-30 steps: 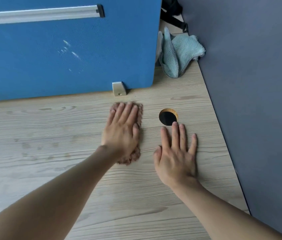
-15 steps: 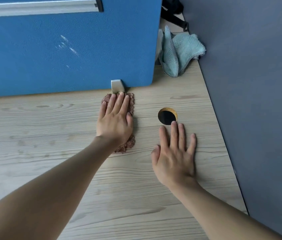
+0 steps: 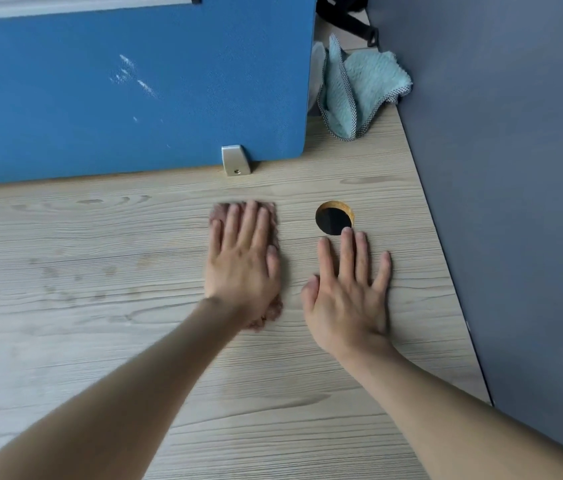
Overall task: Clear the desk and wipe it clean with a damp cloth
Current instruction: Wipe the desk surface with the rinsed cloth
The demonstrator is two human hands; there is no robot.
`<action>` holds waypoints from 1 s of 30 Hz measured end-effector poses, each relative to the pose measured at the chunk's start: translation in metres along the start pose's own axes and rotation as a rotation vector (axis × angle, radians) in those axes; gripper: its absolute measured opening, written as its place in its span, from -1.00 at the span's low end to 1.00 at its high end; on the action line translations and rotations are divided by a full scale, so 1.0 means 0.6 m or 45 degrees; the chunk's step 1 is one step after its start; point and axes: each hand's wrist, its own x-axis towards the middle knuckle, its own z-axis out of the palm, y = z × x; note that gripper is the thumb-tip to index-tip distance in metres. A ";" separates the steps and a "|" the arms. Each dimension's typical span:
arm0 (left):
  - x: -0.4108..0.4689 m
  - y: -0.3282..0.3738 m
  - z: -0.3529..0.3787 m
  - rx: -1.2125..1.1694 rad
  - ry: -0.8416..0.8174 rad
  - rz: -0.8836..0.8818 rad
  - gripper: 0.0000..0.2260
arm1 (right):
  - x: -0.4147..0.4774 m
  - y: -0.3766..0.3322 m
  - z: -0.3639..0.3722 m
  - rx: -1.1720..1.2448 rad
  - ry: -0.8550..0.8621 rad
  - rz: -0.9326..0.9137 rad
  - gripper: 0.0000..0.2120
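Observation:
My left hand lies flat, fingers straight, pressing a brown cloth onto the light wooden desk. Only the cloth's edges show around the hand, and both are blurred by motion. My right hand rests flat on the desk to the right, fingers spread, its middle fingertip at the rim of a round cable hole.
A blue partition with a metal foot bracket stands along the desk's far edge. A crumpled light-blue cloth lies in the far right corner, a black strap behind it. A grey wall borders the desk's right edge.
My left hand slid the brown cloth away to the partition's bracket, then back toward me. My right hand stayed put by the cable hole.

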 end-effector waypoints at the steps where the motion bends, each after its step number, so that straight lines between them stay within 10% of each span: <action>1: -0.024 0.007 0.000 0.004 -0.013 0.076 -0.40 | 0.000 -0.002 -0.002 0.009 0.014 0.004 -0.37; 30: -0.087 -0.029 0.009 -0.009 -0.019 0.017 -0.41 | -0.119 0.014 0.004 -0.015 -0.022 -0.182 -0.40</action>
